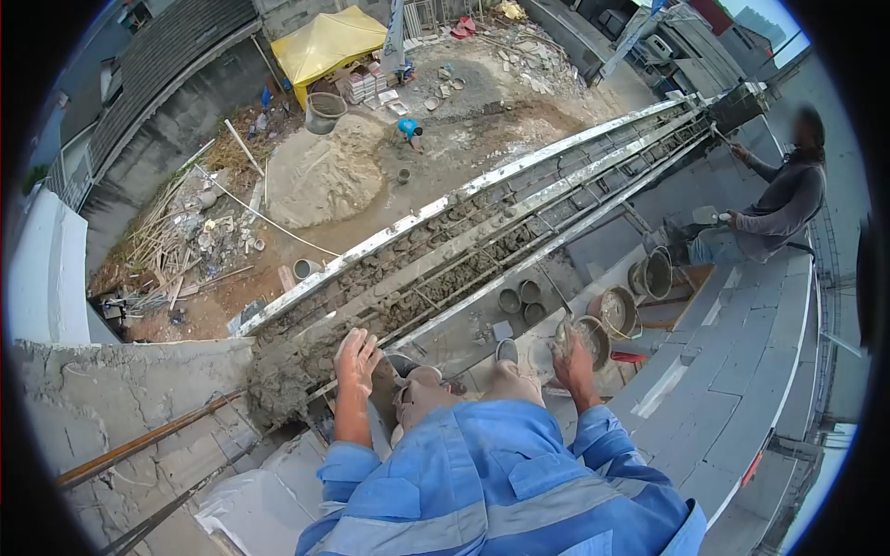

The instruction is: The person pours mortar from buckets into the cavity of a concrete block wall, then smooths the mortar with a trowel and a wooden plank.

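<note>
My left hand (356,360) is smeared with grey mortar, its fingers stretched out and holding nothing. It is close to the near end of a long formwork channel (445,301) with wet concrete and steel bars in it. A heap of wet concrete (281,382) lies just left of that hand. The fingers of my right hand (575,363) are curled around something grey and mortar-covered; I cannot tell what it is. That hand overlaps the edge of a round bucket (594,341) in this view. A thin rod (554,285) points toward its fingers.
Mortar buckets (652,273) stand in a row at the right, with several small dark pots (530,293) beside the channel. A co-worker (788,190) holds tools at the far right end. Grey blocks (723,380) form the right-hand surface. Far below are a sand pile (329,171) and another person (409,130).
</note>
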`<state>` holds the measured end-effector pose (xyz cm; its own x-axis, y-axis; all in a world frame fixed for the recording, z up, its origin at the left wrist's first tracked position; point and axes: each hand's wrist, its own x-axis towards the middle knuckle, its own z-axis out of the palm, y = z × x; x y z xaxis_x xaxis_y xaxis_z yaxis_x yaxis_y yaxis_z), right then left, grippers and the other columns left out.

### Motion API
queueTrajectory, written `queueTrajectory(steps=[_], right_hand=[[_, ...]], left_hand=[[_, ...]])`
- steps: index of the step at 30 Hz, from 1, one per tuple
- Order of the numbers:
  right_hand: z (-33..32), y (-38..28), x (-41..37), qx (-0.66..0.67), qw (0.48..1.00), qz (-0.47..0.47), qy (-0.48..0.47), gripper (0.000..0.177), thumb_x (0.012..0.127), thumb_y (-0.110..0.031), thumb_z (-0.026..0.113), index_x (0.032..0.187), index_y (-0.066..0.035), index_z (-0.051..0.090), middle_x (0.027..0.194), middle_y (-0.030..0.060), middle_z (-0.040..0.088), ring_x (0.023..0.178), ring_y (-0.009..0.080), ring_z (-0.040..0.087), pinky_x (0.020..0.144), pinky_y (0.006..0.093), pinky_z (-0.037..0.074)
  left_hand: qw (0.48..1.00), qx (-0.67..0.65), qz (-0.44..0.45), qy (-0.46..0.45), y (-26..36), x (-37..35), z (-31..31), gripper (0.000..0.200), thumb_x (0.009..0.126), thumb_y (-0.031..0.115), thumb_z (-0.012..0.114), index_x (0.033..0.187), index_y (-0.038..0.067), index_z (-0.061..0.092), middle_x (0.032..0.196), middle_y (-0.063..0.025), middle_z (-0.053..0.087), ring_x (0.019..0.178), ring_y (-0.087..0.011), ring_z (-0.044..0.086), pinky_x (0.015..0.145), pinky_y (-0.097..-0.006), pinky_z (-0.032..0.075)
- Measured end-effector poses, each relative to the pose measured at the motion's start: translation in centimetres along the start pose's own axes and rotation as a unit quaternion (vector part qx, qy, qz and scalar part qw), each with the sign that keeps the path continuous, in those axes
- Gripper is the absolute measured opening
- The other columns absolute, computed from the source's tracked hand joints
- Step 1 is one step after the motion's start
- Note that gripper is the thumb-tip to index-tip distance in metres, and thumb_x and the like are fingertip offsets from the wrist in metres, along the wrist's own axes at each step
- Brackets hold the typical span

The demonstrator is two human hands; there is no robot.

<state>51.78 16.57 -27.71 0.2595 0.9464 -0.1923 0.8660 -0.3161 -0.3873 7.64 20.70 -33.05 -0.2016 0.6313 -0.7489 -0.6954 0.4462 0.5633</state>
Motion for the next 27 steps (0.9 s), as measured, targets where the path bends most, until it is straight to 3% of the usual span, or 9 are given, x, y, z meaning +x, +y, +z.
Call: queueTrajectory(steps=[4, 6, 9, 14, 16, 20, 22, 25, 27], right_hand=[[-1.9, -5.0, 9.5, -0.078, 0.992, -0.101, -0.009, 0.056, 0.083, -0.025, 0.064, 0.135, -0.013, 0.049, 0.118, 0.0197, 0.056, 0.094, 0.0407, 0.063, 0.079, 0.0494, 0.052], [-4.0, -9.2, 13.8, -0.152, 0.978, -0.129, -0.058, 0.051, 0.083, -0.019, 0.062, 0.132, -0.01, 0.051, 0.119, 0.0209, 0.056, 0.09, 0.0383, 0.066, 0.077, 0.0481, 0.053], [-1.6, -10.8, 21.9, -0.253, 0.938, -0.237, -0.004, 0.031, 0.087, -0.016, 0.052, 0.114, -0.006, 0.062, 0.101, 0.0208, 0.064, 0.083, 0.0376, 0.067, 0.07, 0.0478, 0.054], [1.8, -16.1, 29.9, -0.334, 0.891, -0.297, -0.074, 0.022, 0.085, -0.013, 0.052, 0.097, -0.007, 0.069, 0.092, 0.0184, 0.069, 0.085, 0.0352, 0.069, 0.071, 0.0444, 0.056], [2.6, -17.6, 30.1, -0.32, 0.901, -0.284, -0.065, 0.02, 0.084, -0.015, 0.054, 0.088, -0.008, 0.072, 0.09, 0.0191, 0.071, 0.084, 0.035, 0.07, 0.071, 0.0433, 0.056], [3.3, -18.5, 29.4, -0.29, 0.908, -0.3, -0.038, 0.019, 0.081, -0.019, 0.058, 0.089, -0.008, 0.072, 0.089, 0.0183, 0.071, 0.084, 0.0357, 0.07, 0.072, 0.0442, 0.056], [2.8, -18.6, 28.9, -0.287, 0.928, -0.228, -0.065, 0.025, 0.08, -0.019, 0.06, 0.099, -0.005, 0.07, 0.1, 0.0194, 0.069, 0.097, 0.034, 0.067, 0.079, 0.0437, 0.055], [1.3, -18.3, 25.9, -0.216, 0.95, -0.224, 0.034, 0.053, 0.08, -0.037, 0.069, 0.12, -0.004, 0.06, 0.114, 0.0202, 0.056, 0.11, 0.0396, 0.055, 0.091, 0.0488, 0.047], [2.2, -18.0, 23.5, -0.131, 0.938, -0.286, 0.146, 0.053, 0.083, -0.033, 0.07, 0.128, -0.007, 0.057, 0.122, 0.0217, 0.055, 0.114, 0.0379, 0.052, 0.099, 0.0478, 0.04]], left_hand=[[0.991, 0.05, -0.049, 0.117, -8.1, -7.3, -9.2, 0.055, 0.086, 0.028, 0.069, 0.133, 0.009, 0.048, 0.132, -0.0089, 0.056, 0.111, -0.0279, 0.06, 0.087, -0.043, 0.049], [0.981, 0.014, -0.048, 0.187, -9.5, -11.3, -11.1, 0.048, 0.087, 0.026, 0.068, 0.128, 0.009, 0.052, 0.122, -0.007, 0.06, 0.104, -0.0275, 0.063, 0.084, -0.0433, 0.048], [0.964, -0.015, -0.014, 0.266, -12.0, -13.1, -15.6, 0.045, 0.087, 0.025, 0.068, 0.126, 0.009, 0.053, 0.118, -0.0069, 0.061, 0.102, -0.0271, 0.064, 0.081, -0.0417, 0.049], [0.948, -0.017, 0.049, 0.315, -11.2, -16.3, -14.3, 0.048, 0.087, 0.023, 0.068, 0.129, 0.006, 0.052, 0.115, -0.0069, 0.063, 0.097, -0.0233, 0.065, 0.076, -0.0356, 0.05], [0.941, -0.001, 0.063, 0.333, -11.4, -17.9, -14.0, 0.049, 0.087, 0.022, 0.068, 0.13, 0.004, 0.051, 0.114, -0.0072, 0.063, 0.097, -0.0218, 0.065, 0.075, -0.0334, 0.05], [0.945, 0.04, 0.057, 0.32, -13.9, -19.3, -14.0, 0.053, 0.087, 0.022, 0.068, 0.131, -0.001, 0.05, 0.115, -0.0098, 0.063, 0.097, -0.0215, 0.065, 0.076, -0.0336, 0.052], [0.945, 0.04, 0.021, 0.324, -14.9, -19.6, -13.9, 0.055, 0.087, 0.023, 0.068, 0.133, -0.002, 0.05, 0.117, -0.011, 0.062, 0.098, -0.023, 0.065, 0.078, -0.0358, 0.053], [0.944, 0.114, -0.003, 0.309, -14.8, -19.5, -13.8, 0.061, 0.081, 0.018, 0.069, 0.133, -0.005, 0.05, 0.116, -0.0132, 0.065, 0.096, -0.02, 0.065, 0.077, -0.0313, 0.053], [0.938, 0.129, 0.033, 0.319, -13.3, -19.1, -13.5, 0.061, 0.08, 0.019, 0.071, 0.132, -0.007, 0.051, 0.118, -0.0155, 0.065, 0.1, -0.0204, 0.065, 0.081, -0.0307, 0.052]])
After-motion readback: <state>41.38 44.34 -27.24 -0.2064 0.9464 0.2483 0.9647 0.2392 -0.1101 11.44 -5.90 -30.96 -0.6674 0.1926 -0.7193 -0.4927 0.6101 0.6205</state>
